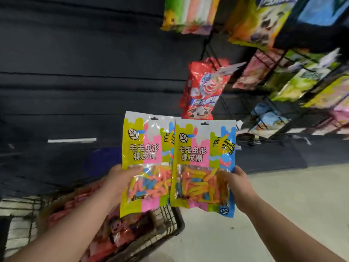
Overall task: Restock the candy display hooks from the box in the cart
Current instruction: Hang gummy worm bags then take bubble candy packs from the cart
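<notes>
Two matching gummy-worm candy bags with yellow, pink, green and blue stripes are held upright side by side in mid-air. My left hand (120, 178) grips the left bag (145, 163) by its left edge. My right hand (238, 184) grips the right bag (204, 165) by its right edge, and that bag overlaps the left one slightly. Below them stands the black wire cart (168, 222) with the box (62, 208) of red and pink candy packs inside. The black wire display rack (268, 103) with hooks rises to the upper right.
A red candy bag (204, 87) hangs on the rack just above the held bags. Several more colourful bags (260, 21) fill the rack's upper and right hooks. A dark shelf wall (85, 72) spans the left. Pale floor (283, 195) lies lower right.
</notes>
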{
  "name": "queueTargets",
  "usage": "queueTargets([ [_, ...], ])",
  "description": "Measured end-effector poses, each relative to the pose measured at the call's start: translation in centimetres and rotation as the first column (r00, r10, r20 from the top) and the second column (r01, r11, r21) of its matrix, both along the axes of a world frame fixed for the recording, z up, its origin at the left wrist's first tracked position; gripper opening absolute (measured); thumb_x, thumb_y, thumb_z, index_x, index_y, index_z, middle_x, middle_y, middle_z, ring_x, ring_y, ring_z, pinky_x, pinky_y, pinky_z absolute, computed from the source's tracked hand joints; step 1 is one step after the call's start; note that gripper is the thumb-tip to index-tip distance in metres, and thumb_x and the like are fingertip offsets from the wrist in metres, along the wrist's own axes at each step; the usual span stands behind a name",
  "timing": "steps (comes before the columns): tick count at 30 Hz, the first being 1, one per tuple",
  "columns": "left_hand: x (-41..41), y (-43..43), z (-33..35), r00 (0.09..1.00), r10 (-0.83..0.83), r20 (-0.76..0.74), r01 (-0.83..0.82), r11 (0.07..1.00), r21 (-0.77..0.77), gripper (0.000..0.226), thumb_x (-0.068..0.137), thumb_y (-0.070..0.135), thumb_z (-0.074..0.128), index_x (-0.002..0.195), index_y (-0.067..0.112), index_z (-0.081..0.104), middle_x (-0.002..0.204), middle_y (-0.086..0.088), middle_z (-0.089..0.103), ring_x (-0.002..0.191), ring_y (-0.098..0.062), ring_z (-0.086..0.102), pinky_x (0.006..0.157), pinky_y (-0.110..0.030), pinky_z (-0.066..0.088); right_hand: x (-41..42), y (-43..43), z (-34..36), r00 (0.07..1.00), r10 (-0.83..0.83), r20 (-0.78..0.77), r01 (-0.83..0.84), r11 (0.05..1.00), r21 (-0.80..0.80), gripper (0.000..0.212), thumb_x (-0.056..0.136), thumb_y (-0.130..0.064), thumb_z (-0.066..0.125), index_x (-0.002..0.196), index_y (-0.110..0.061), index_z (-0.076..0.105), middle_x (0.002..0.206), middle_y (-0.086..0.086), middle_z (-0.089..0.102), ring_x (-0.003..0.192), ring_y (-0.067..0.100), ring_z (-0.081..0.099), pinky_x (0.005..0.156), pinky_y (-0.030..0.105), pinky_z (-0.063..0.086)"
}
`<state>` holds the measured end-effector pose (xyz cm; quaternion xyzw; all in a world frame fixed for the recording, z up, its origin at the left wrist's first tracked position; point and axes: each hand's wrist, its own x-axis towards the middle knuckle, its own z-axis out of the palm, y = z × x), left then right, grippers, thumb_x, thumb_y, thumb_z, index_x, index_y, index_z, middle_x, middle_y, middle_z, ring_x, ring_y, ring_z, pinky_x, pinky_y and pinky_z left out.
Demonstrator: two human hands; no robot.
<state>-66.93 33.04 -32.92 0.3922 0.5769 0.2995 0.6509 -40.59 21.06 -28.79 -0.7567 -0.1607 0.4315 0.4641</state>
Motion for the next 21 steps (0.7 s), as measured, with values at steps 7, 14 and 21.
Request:
queueTargets([
  [7,14.3,-7.0,3.7,0.978,-0.206,0.042,0.204,0.978,0.04,0.007,0.084,-0.002,0.065,0.09,0.002,0.067,0.077,-0.014,0.069,0.048,-0.013,0.064,0.052,-0.025,0.052,10.8,-12.3,2.9,0.981,-0.194,-0.014,0.194,0.973,0.128,0.024,0.091,0.001,0.052,0.11,-0.008,0.062,0.098,0.01,0.073,0.08,0.024,0.071,0.065,0.035,0.058],
  [14,28.9,-16.5,6.7,0.921,-0.379,0.096,0.371,0.924,0.087,0.015,0.086,-0.007,0.059,0.084,0.006,0.067,0.065,-0.004,0.071,0.051,-0.015,0.066,0.051,-0.024,0.054,21.9,-25.4,5.0,0.937,-0.349,-0.012,0.344,0.918,0.198,0.021,0.09,0.004,0.051,0.107,-0.003,0.062,0.092,0.015,0.072,0.065,0.02,0.071,0.049,0.027,0.055],
  [21,39.0,-22.7,8.7,0.857,-0.501,0.12,0.491,0.865,0.104,0.011,0.085,-0.004,0.062,0.087,0.006,0.066,0.061,-0.003,0.071,0.047,-0.015,0.066,0.05,-0.026,0.051,29.0,-33.7,7.1,0.881,-0.471,0.049,0.446,0.859,0.25,0.017,0.092,0.0,0.053,0.106,-0.006,0.061,0.095,0.015,0.071,0.072,0.024,0.068,0.049,0.025,0.055],
])
